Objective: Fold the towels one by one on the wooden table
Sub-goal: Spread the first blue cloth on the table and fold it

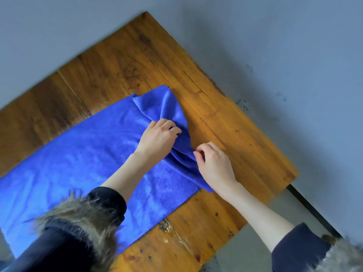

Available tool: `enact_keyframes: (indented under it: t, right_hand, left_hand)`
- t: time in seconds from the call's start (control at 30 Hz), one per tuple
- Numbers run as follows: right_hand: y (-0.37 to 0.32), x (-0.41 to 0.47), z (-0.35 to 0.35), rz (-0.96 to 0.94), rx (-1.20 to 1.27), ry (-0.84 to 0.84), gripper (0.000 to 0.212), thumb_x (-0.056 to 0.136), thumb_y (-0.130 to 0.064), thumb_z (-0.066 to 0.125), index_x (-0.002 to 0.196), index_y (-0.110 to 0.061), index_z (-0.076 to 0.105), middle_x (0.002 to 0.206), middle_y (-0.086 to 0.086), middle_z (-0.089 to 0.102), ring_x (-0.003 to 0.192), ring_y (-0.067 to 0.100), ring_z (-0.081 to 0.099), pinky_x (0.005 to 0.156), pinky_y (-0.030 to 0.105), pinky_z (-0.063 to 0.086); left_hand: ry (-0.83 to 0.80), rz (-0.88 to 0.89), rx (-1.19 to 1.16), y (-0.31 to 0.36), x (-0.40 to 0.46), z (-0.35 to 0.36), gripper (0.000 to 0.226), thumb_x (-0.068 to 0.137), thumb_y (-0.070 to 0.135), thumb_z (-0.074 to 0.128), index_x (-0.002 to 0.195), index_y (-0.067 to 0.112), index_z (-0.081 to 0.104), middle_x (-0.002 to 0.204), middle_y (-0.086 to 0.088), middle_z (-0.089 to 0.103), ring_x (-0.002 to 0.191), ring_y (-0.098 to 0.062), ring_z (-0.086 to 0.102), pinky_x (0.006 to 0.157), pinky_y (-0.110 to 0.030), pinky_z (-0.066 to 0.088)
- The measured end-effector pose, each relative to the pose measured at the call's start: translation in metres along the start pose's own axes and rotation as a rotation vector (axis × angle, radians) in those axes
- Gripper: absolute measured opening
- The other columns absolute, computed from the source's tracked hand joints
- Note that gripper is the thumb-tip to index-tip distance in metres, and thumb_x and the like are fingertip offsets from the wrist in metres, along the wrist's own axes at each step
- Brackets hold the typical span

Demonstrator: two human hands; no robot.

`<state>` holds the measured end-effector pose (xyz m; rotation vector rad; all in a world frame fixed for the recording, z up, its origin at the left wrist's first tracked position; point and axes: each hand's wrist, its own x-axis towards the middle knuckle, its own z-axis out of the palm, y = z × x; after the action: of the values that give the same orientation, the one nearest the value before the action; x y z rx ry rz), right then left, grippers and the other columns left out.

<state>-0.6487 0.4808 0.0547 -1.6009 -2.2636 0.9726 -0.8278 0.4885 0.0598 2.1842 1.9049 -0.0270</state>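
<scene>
A blue microfibre towel (84, 154) lies spread across the wooden table (225, 118), its long body flat on the planks and its far right end bunched into raised ridges. At that rumpled end the person's left hand (157, 138) sits on top of the towel, fingers curled down into a fold of cloth. The right hand (214, 163), just beside the towel's right edge, pinches the hem between thumb and bent fingers. Both bare forearms reach in over the towel from dark sleeves (110, 203) trimmed with shaggy fur cuffs (78, 218), and the left cuff covers part of the towel's near edge. Past the towel's bunched end, bare wood runs on to the table's far corner and right edge. Nearer than the towel, a strip of stained board shows a small chipped patch (166, 225). Beyond the table's edges lies grey floor (294, 55), with a dark strip (314, 211) running off the table's near right corner.
</scene>
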Motion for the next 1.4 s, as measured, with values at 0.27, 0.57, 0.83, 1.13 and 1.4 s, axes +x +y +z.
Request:
enact_keyframes:
  t: [0.27, 0.57, 0.83, 1.13, 1.4]
  right_hand:
    - [-0.002, 0.018, 0.002, 0.388, 0.211, -0.357, 0.044, 0.078, -0.033, 0.071, 0.116, -0.019, 0.053, 0.104, -0.001, 0.064, 0.098, 0.021, 0.06, 0.08, 0.032, 0.047]
    - [0.004, 0.027, -0.019, 0.357, 0.266, -0.315, 0.013, 0.076, -0.018, 0.064, 0.084, -0.008, 0.063, 0.073, -0.002, 0.057, 0.069, 0.017, 0.052, 0.059, 0.028, 0.039]
    - [0.037, 0.058, -0.075, 0.33, 0.278, 0.05, 0.022, 0.079, -0.015, 0.058, 0.066, -0.02, 0.042, 0.065, -0.006, 0.047, 0.061, 0.01, 0.043, 0.05, 0.024, 0.031]
    - [0.078, 0.079, -0.119, 0.282, 0.125, 0.258, 0.024, 0.082, -0.008, 0.06, 0.075, -0.017, 0.039, 0.065, -0.007, 0.042, 0.062, 0.019, 0.042, 0.051, 0.029, 0.028]
    - [0.085, 0.102, -0.166, 0.247, -0.224, 0.501, 0.028, 0.075, 0.002, 0.049, 0.099, -0.011, 0.055, 0.088, 0.004, 0.067, 0.084, 0.03, 0.059, 0.081, 0.033, 0.028]
  left_hand:
    - [0.018, 0.019, 0.145, 0.003, 0.006, -0.001, 0.061, 0.088, 0.009, 0.048, 0.142, 0.031, 0.034, 0.1, -0.003, 0.051, 0.083, -0.024, 0.052, 0.073, -0.035, 0.021]
    - [-0.014, -0.065, 0.207, 0.01, 0.027, -0.009, 0.021, 0.09, 0.012, 0.045, 0.104, 0.016, 0.059, 0.096, -0.006, 0.052, 0.088, -0.027, 0.05, 0.078, -0.036, 0.022]
    - [0.307, -0.065, 0.091, 0.03, 0.07, -0.053, 0.012, 0.087, 0.011, 0.054, 0.094, 0.008, 0.062, 0.119, -0.013, 0.053, 0.099, -0.033, 0.048, 0.074, -0.041, 0.032]
    - [0.338, 0.183, -0.208, 0.06, 0.091, -0.064, 0.01, 0.072, -0.003, 0.057, 0.079, 0.003, 0.053, 0.079, -0.008, 0.06, 0.08, -0.028, 0.053, 0.081, -0.025, 0.027]
    - [0.355, 0.183, -0.118, 0.063, 0.112, -0.085, 0.011, 0.079, 0.002, 0.056, 0.089, 0.005, 0.059, 0.084, -0.007, 0.059, 0.085, -0.028, 0.052, 0.086, -0.032, 0.028]
